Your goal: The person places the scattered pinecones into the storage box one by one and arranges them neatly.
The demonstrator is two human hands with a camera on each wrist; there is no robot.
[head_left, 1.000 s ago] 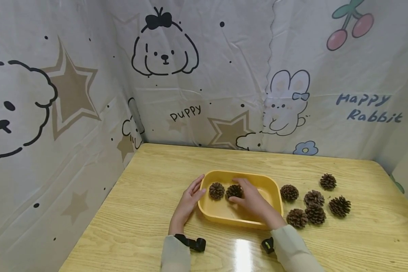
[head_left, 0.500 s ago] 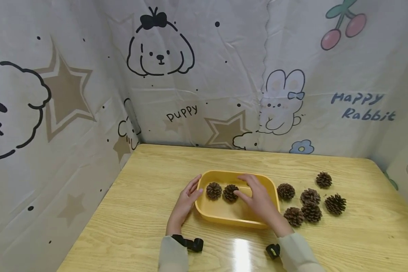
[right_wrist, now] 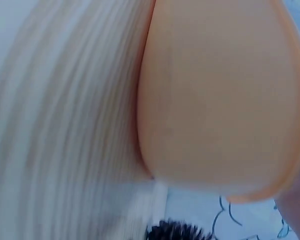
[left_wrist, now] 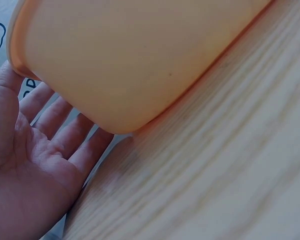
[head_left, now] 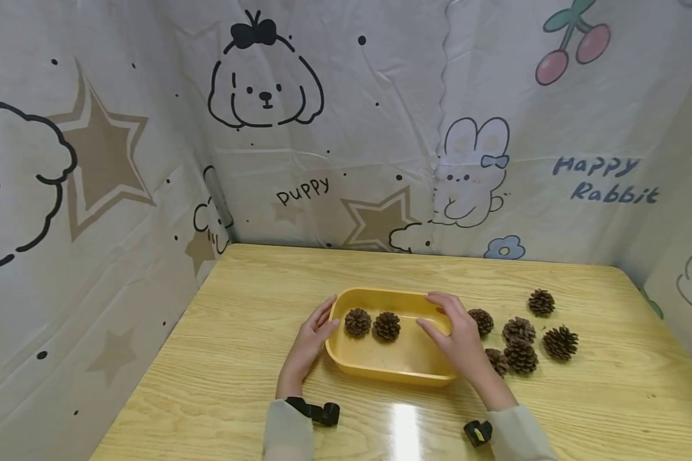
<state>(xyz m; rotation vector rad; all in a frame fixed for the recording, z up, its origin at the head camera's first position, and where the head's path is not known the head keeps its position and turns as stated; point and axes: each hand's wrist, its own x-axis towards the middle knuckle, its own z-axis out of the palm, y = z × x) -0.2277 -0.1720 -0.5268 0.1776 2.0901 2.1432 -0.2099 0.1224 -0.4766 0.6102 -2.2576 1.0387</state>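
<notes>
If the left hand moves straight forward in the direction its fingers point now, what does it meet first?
Probably nothing new: the left hand already rests against the left end of the yellow plastic tray, and its fingers point along that wall toward bare wooden table. Depth is unclear.

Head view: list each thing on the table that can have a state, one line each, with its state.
yellow tray: upright on the table, holding two pine cones.
pine cones in the tray: side by side at its left end, loose.
pine cones on the table: six, right of the tray, none held.
left hand: fingers straight, resting against the tray's left end.
right hand: at the tray's right end, holding nothing.
</notes>
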